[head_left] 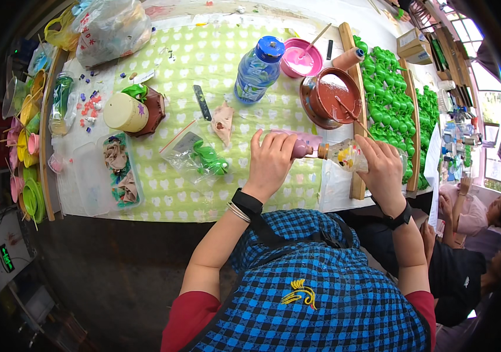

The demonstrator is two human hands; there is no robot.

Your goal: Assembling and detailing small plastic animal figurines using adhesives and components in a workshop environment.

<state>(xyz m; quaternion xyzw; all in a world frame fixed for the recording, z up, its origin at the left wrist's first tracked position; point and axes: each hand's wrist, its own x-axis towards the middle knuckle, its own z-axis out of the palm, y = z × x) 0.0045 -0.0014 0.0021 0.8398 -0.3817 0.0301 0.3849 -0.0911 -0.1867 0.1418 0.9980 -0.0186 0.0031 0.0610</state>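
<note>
My left hand (270,161) is closed round a small mauve-pink rounded piece (301,148), mostly hidden by the fingers. In my right hand (381,166) lies a clear plastic bottle (347,155) on its side, with a coloured label. Its tan neck end points left and meets or nearly meets the mauve piece; I cannot tell if they touch. Just beyond my right hand stands a brown bowl (336,97) of reddish-brown paint with a stick in it. Left of my left hand, a clear zip bag (183,154) lies with a glossy green figure (209,159) at it.
Many glossy green figures (385,88) fill wooden racks (358,186) at right. Farther back are a pink paint bowl (301,58) and a blue bottle (257,70). Leftward sit a cream jar (126,112), a plastic box (95,176) with cloths, and a plastic bag (112,32). People sit at far right.
</note>
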